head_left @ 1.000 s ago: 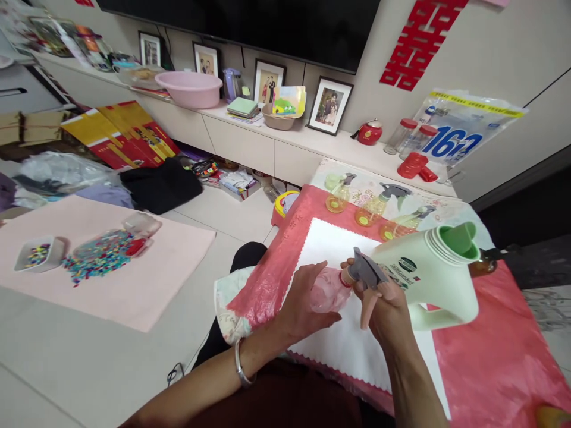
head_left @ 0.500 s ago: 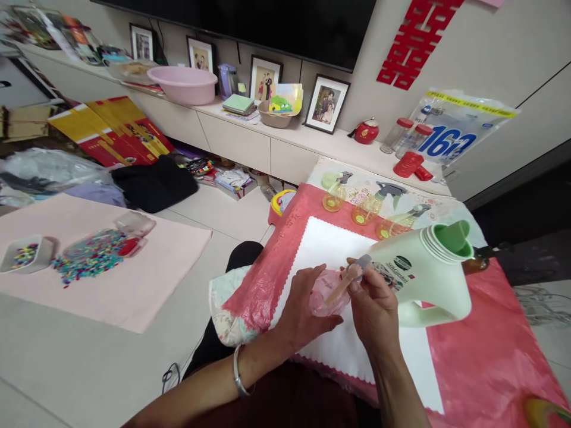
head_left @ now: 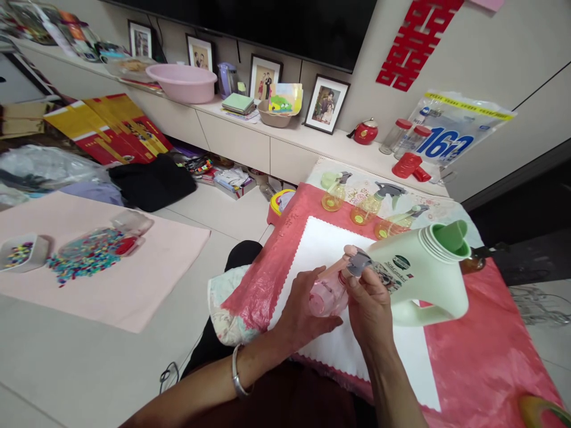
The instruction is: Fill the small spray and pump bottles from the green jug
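My left hand is wrapped round the body of a small pink spray bottle held over a white cloth. My right hand pinches the bottle's grey and pink trigger head at its neck. A pale green jug with a green spout lies on its side just right of my hands, touching the cloth.
A pink plastic sheet covers the table under the cloth. Three spray bottles with yellow liquid stand at the far edge. On the floor to the left lies a pink mat with coloured beads and a small tray.
My right hand has turned the trigger head on the bottle neck; its pink lever pointed down, now it points up and left. The left hand keeps its hold.
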The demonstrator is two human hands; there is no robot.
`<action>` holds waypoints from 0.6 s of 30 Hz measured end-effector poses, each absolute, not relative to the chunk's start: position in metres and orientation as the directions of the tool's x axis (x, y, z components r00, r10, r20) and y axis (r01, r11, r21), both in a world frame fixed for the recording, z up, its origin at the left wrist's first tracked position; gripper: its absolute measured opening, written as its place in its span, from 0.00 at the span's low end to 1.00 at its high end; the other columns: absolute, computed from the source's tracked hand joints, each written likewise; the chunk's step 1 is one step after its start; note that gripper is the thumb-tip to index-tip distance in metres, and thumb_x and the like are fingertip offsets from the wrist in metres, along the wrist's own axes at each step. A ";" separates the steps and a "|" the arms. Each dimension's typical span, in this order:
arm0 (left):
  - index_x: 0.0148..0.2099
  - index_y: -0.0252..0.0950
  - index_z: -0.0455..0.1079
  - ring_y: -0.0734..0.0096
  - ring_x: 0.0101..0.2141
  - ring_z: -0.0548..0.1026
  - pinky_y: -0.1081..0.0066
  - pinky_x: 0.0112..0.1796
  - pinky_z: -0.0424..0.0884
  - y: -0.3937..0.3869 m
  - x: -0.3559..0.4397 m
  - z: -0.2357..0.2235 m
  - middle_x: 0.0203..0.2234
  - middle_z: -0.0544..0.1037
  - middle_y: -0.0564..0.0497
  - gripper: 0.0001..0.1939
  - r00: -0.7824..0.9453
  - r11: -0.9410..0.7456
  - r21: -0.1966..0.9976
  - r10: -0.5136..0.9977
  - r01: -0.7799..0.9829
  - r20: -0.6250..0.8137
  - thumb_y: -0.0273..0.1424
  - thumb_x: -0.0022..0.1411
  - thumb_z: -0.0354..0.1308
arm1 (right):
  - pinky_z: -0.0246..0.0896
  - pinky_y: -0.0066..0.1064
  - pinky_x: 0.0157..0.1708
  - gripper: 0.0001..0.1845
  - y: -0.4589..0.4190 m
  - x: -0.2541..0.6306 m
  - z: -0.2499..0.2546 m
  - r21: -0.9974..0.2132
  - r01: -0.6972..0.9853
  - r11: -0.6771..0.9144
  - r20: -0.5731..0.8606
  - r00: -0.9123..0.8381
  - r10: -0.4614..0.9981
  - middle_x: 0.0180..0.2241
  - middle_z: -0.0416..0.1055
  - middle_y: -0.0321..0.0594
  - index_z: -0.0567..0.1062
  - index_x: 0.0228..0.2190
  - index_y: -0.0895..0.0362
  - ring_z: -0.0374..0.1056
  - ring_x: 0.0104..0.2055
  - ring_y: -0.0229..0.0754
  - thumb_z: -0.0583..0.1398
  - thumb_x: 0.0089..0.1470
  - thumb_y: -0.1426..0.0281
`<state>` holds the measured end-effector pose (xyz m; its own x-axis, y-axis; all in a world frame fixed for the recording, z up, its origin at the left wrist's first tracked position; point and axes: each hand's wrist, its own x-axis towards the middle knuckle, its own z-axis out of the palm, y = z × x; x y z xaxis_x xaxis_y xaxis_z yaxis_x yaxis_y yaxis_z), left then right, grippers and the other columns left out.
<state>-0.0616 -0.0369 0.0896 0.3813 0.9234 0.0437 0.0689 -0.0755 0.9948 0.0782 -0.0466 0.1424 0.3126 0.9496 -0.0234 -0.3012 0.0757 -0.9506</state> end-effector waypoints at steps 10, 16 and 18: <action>0.66 0.47 0.60 0.43 0.59 0.67 0.46 0.58 0.67 -0.036 -0.065 0.091 0.59 0.67 0.43 0.51 0.424 0.058 0.998 0.903 0.020 -0.061 0.46 0.42 0.77 | 0.63 0.47 0.54 0.21 -0.043 0.091 0.137 -0.923 -0.376 0.083 -0.029 0.282 0.959 0.45 0.74 0.47 0.79 0.34 0.57 0.71 0.48 0.51 0.74 0.47 0.54; 0.66 0.45 0.60 0.44 0.60 0.66 0.47 0.59 0.65 -0.036 -0.065 0.099 0.60 0.66 0.42 0.53 0.443 0.187 0.982 0.879 0.017 -0.175 0.46 0.39 0.78 | 0.66 0.37 0.48 0.22 -0.042 0.086 0.130 -0.901 -0.417 0.116 -0.042 0.351 0.936 0.40 0.75 0.42 0.80 0.37 0.53 0.71 0.43 0.44 0.78 0.43 0.58; 0.66 0.45 0.60 0.44 0.61 0.66 0.48 0.59 0.65 -0.036 -0.065 0.101 0.60 0.66 0.42 0.53 0.439 0.184 0.982 0.880 0.033 -0.180 0.45 0.39 0.78 | 0.66 0.31 0.47 0.22 -0.042 0.084 0.128 -0.898 -0.424 0.118 -0.048 0.361 0.931 0.41 0.74 0.40 0.81 0.38 0.52 0.70 0.43 0.40 0.78 0.42 0.60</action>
